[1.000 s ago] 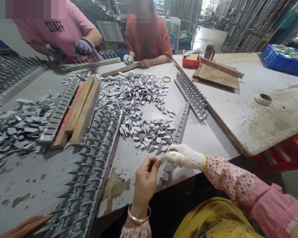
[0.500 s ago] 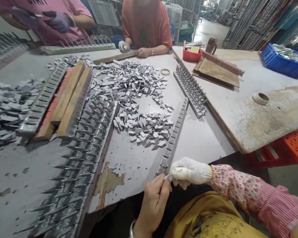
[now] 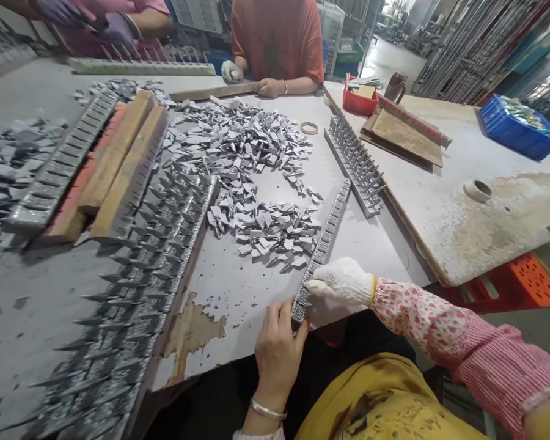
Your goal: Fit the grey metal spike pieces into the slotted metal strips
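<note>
A long slotted metal strip [image 3: 330, 226] lies on the grey table [image 3: 371, 250], running from the near edge toward the middle. My bare left hand [image 3: 278, 345] pinches the strip's near end with thumb and fingertips. My right hand [image 3: 341, 281], in a white knit glove, lies over the strip just beyond, fingers curled on its edge. A small pile of flat grey metal pieces [image 3: 275, 232] sits right beside the strip on its left. Whether a piece is under my left fingers is hidden.
A larger heap of grey pieces [image 3: 238, 140] spreads mid-table. Spiked filled strips [image 3: 165, 244] and wooden bars [image 3: 114, 153] lie at left, another spiked strip [image 3: 355, 162] at right. A tape ring [image 3: 308, 128], red bin [image 3: 360, 101] and blue crate [image 3: 517, 125] stand beyond. Two people [image 3: 277, 36] work opposite.
My left hand, which held a small grey piece up by the gloved fingers, has come down onto the strip's near end. My right hand moved up along the strip.
</note>
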Demonstrator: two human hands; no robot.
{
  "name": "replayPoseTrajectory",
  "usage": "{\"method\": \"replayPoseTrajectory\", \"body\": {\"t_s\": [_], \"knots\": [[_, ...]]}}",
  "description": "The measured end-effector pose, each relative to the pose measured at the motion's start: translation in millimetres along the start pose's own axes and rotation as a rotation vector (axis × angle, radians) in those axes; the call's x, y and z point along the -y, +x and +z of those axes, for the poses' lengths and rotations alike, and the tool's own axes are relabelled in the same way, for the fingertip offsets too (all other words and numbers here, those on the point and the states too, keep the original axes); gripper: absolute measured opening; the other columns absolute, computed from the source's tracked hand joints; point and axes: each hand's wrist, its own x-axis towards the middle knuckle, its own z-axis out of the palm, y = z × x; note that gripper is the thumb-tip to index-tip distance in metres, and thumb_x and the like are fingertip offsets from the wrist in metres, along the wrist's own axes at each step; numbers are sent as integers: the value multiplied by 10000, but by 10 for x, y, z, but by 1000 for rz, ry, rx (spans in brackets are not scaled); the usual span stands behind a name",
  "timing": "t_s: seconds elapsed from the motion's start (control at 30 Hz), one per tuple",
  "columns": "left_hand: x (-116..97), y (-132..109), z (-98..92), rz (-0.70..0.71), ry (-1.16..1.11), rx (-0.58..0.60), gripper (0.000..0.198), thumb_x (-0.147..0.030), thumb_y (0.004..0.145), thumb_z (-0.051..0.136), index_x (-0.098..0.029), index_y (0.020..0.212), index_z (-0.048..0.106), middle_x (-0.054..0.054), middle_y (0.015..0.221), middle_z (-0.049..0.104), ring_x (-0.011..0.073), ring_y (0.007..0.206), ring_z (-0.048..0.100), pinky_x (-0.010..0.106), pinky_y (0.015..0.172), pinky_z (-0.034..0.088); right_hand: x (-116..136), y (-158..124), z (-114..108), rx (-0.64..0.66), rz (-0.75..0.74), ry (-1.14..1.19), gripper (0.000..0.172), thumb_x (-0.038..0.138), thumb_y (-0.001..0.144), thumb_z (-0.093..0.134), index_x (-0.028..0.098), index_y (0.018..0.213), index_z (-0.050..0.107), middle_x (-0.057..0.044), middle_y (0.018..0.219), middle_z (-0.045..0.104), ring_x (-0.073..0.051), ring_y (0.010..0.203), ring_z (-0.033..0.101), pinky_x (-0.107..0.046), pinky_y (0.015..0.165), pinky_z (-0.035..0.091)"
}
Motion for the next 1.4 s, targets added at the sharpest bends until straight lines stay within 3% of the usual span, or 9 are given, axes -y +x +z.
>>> {"method": "replayPoseTrajectory", "body": {"t_s": [0.2, 0.53, 0.7, 0.87, 0.97, 1.03, 1.1, 1.23, 1.4], "knots": [[32, -43, 47, 36, 36, -29, 369, -367, 936, 460, -172, 1241, 531, 89, 971, 577, 222, 825, 618, 307, 649, 510, 276, 111, -96, 153, 45, -280, 517, 438, 965, 315, 168, 721, 683, -102, 675, 672, -204, 641, 637, -270, 573, 374], [70, -40, 50, 40, -25, 3, 364, -284, 924, 481, -173, 1270, 502, 91, 988, 569, 227, 859, 617, 318, 692, 522, 423, 480, -137, 329, 17, -316, 397, 341, 910, 432, 154, 738, 737, -144, 734, 708, -262, 705, 683, -311, 586, 457], [57, -46, 70, 39, -22, 12, 367, -315, 925, 482, -155, 1251, 532, 96, 978, 573, 226, 828, 622, 319, 667, 524, 382, 247, 10, 212, 5, -247, 407, 536, 849, 534, 186, 711, 689, -90, 642, 672, -220, 590, 635, -282, 554, 393], [131, 26, -86, -11, -138, 126, 396, -384, 902, 513, -184, 1242, 549, 104, 1029, 601, 253, 894, 635, 349, 683, 545, 282, 159, -26, 132, 35, -198, 549, 570, 940, 359, 174, 698, 653, -81, 621, 638, -172, 555, 580, -259, 530, 304], [202, 214, -303, -22, -326, 241, 410, -451, 901, 501, -219, 1236, 545, 81, 1034, 644, 224, 862, 650, 336, 693, 550, 106, 74, -118, -56, 142, -70, 641, 662, 931, 283, 171, 684, 613, -49, 604, 594, -139, 547, 525, -251, 527, 265], [208, 423, -381, -49, -335, 197, 367, -436, 920, 465, -204, 1190, 559, 72, 980, 667, 201, 783, 648, 324, 685, 539, -47, -28, -140, -205, 225, 82, 656, 624, 965, 204, 172, 679, 583, -19, 590, 564, -116, 544, 489, -241, 541, 267], [170, 674, -346, -32, -244, 140, 287, -372, 925, 453, -189, 1105, 582, 76, 958, 676, 204, 789, 644, 330, 723, 523, -181, -141, -112, -253, 240, 213, 618, 575, 988, 206, 175, 676, 559, 5, 569, 539, -104, 545, 468, -234, 554, 271], [64, 1112, -64, 53, -155, 195, 169, -241, 861, 510, -186, 984, 612, 93, 964, 667, 227, 841, 636, 341, 755, 500, -304, -319, 15, -235, 180, 201, 483, 516, 973, 357, 181, 674, 536, 22, 580, 528, -98, 537, 433, -244, 548, 237], [47, 1194, -90, -21, -208, 188, 129, -266, 829, 556, -177, 904, 612, 66, 844, 645, 192, 702, 612, 315, 649, 499, -296, -449, 46, -243, 188, 301, 371, 425, 958, 428, 184, 711, 565, 17, 607, 560, -102, 559, 468, -233, 563, 272]]}}
